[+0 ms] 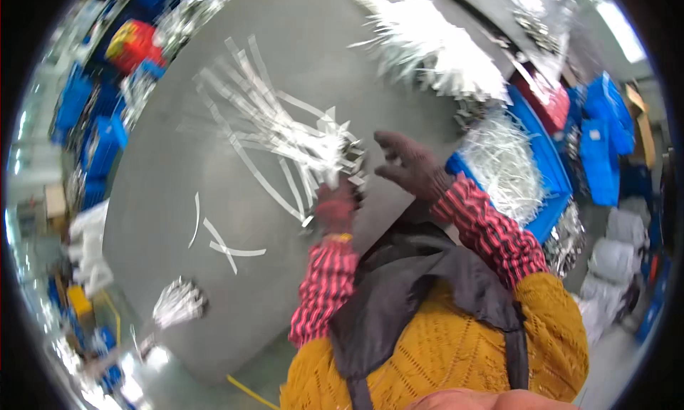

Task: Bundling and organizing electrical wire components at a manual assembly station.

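My left hand [336, 205], in a dark glove, is closed around the near end of a loose bundle of thin white strips with shiny metallic ends [306, 143]. The strips fan out to the far left over the grey table and are smeared by motion. To the right of the bundle's shiny ends, my right hand [410, 166], also gloved, has its fingers apart and nothing in them. A blue bin [548, 153] filled with thin white strips stands beside my right forearm. On the table [171, 168] a few single strips [231, 250] lie to the left of my left hand.
A big pile of white strips [434, 50] covers the table's far right. At the near left edge lies a smaller bundle [180, 303]. Blue crates [602, 150] stand at right, and more blue bins [96, 150] with a red bag [135, 47] line the left.
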`<state>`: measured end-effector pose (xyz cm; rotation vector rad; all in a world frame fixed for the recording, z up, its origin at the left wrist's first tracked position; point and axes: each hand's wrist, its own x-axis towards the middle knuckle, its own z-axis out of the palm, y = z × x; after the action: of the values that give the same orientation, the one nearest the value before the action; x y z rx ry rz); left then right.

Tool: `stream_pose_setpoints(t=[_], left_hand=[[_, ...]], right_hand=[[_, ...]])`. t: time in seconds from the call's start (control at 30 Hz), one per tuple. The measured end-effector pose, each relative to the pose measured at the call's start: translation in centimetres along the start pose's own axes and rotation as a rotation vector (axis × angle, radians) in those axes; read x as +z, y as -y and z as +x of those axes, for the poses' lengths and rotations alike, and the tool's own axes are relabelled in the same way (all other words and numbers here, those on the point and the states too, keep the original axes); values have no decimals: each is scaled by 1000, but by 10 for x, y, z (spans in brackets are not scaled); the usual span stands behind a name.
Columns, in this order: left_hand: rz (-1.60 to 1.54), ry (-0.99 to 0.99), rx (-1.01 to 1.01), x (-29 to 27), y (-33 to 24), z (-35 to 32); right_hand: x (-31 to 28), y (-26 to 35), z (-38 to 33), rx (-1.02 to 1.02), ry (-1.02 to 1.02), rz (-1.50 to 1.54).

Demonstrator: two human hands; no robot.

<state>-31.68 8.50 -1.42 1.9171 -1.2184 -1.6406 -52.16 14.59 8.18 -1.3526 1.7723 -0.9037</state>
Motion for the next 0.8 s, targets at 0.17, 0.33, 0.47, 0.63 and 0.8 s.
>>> stream_pose_setpoints(t=[0.17,0.33,0.47,0.63,0.8], left_hand=[[-244,-257,9,-46,-53,-36],[-406,-386,68,-58,-46,-38],[-609,-393,122,-30,-54,-49],[-809,-242,146,-16,-43,-46],[-998,16,269,26,-63,-38]], right_hand=[[-141,-54,76,-118,-622,-631],[-223,-86,149,480,-516,-894],[-275,-179,195,511,-217,-716],[-369,-188,206,-30,-676,-425],[-456,-199,206,225,-551,-375]])
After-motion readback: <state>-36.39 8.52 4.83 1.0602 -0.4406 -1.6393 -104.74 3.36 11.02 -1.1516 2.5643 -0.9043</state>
